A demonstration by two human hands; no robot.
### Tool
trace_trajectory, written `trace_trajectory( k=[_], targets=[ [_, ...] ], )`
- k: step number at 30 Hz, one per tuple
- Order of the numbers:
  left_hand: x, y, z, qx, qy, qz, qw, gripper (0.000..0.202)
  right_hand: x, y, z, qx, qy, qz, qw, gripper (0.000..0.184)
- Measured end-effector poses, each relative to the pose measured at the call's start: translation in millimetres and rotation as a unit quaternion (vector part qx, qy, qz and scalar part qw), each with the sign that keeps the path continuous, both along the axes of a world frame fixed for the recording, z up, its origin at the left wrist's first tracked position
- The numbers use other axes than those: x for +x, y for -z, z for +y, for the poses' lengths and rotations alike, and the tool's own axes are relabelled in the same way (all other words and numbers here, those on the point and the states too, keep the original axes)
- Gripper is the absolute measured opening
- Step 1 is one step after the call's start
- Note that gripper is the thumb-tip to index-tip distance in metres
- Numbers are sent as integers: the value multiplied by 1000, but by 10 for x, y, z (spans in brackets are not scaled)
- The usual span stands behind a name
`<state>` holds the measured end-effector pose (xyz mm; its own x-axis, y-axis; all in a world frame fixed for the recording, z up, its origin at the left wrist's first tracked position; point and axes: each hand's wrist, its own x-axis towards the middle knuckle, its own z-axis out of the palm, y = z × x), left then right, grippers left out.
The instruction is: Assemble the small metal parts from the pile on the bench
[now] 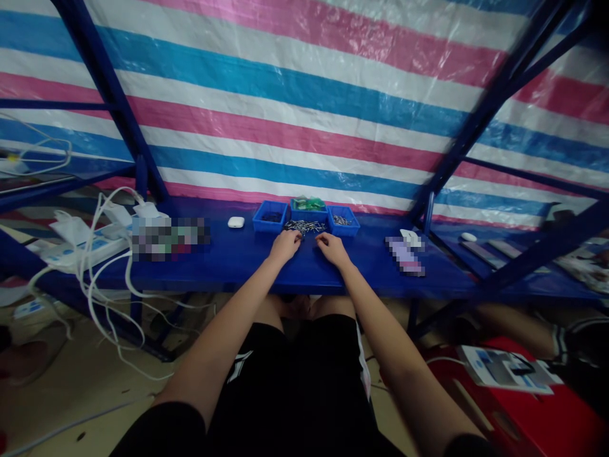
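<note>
The person sits at a blue bench [247,260] with both forearms stretched forward. The left hand [284,244] rests knuckles-up with its fingers curled down, their tips at the near left edge of a heap of small metal pieces [304,226]. The right hand [333,247] lies just beside it, fingers bent, tips near the heap's right end. At this size it cannot be told whether either hand pinches a piece or only touches the pile.

The heap lies loose on the bench, right in front of 3 blue bins set in a row. The left bin [270,217] holds something dark, the middle bin [308,209] holds green bits, and the right bin [343,221] holds more grey metal parts.

By the look of it, the work in hand is sorting or picking through the heap, with both hands at the stage of feeling for a piece. Drawing 1 piece out of such a tangle calls for a fine fingertip pinch and a short lift clear of the rest.

A white case [236,222] sits left of the bins, and white cables [95,266] trail off the bench's left end. A striped tarp [304,95] hangs behind.
</note>
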<state>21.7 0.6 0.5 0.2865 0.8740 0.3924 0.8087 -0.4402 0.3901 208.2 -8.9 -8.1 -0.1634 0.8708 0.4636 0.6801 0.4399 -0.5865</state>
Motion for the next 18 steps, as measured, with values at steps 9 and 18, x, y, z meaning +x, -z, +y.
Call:
trace_trajectory(
  k=[9, 18],
  targets=[
    [0, 24, 27, -7, -6, -15, 1000, 23, -7, -2, -29, -13, -4, 10, 1000, 21],
    [-7, 27, 9, 16, -67, -11, 998, 23, -13, -8, -17, -15, -9, -2, 1000, 19]
  ],
)
